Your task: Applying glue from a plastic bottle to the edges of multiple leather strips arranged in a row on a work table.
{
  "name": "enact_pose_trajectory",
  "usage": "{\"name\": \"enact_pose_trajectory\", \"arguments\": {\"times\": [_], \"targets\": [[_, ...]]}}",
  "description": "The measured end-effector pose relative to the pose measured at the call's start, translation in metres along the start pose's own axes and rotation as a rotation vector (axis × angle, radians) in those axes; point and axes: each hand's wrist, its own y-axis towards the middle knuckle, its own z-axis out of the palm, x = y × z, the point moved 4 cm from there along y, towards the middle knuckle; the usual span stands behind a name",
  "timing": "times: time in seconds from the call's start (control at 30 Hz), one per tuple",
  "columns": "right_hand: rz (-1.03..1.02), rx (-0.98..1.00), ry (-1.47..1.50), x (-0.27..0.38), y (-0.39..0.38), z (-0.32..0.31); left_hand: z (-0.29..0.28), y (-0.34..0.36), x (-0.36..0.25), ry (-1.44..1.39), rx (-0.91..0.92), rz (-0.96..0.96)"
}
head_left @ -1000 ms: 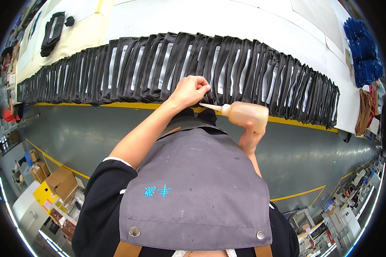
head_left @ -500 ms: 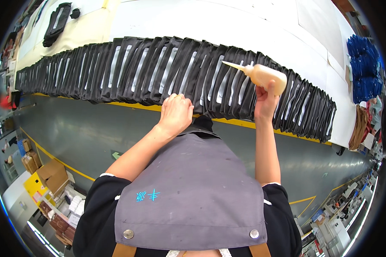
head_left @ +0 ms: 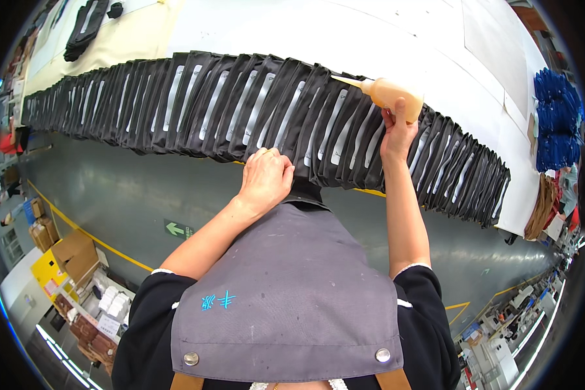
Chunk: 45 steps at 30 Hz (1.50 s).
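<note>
A squeeze bottle [head_left: 396, 96] is right of centre in the upper part of the frame, overlapping the upper edge of a row of black folded pieces [head_left: 237, 107]. Its body is translucent and pale orange; the level of what it holds cannot be made out. The long axis slants gently from lower right to upper left, with the thin nozzle [head_left: 350, 81] pointing left and slightly up; whether the tip touches anything cannot be told.

The right hand [head_left: 400, 134] is closed around the bottle's lower side, thumb laid up against the body. The left hand [head_left: 265, 175], near the centre, is loosely curled with knuckles up at the row's lower edge; its fingertips are hidden, so what it grips cannot be told.

The pieces are packed side by side, many showing pale strips that run steeply from upper right to lower left. They lie along a white table [head_left: 253, 26]. At the upper left is a black bundle [head_left: 86, 31]; at the right edge, a blue stack [head_left: 557, 120] above brown pieces [head_left: 543, 207]. A cardboard box [head_left: 78, 252] sits at lower left, its contents unclear.
</note>
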Motion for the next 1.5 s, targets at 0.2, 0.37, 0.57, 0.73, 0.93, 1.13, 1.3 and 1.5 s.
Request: {"name": "enact_pose_trajectory", "arguments": {"times": [0.2,0.37,0.57,0.73,0.93,1.13,1.3,1.5], "targets": [[0.007,0.033,-0.049,-0.003,0.002,0.002,0.000,0.001,0.000,-0.009,0.008,0.006],[0.013,0.047,-0.094,-0.001,-0.001,0.005,0.000,0.001,0.001,-0.012,0.015,-0.001],[0.045,0.129,-0.160,-0.003,-0.004,0.003,-0.002,0.001,0.001,-0.009,-0.004,0.018],[0.064,0.163,-0.187,-0.008,-0.011,0.000,-0.001,0.002,0.001,-0.011,0.016,0.000],[0.107,0.197,-0.202,-0.008,-0.025,0.000,0.000,0.002,0.002,-0.013,0.008,0.008],[0.158,0.216,-0.219,-0.010,-0.045,-0.003,0.001,0.002,0.002,0.008,0.009,0.011],[0.184,0.251,-0.222,-0.004,-0.064,-0.002,0.001,0.002,0.003,-0.003,0.005,0.003],[0.240,0.282,-0.247,-0.006,-0.082,-0.014,0.001,0.001,0.002,-0.009,-0.012,0.011]]}}
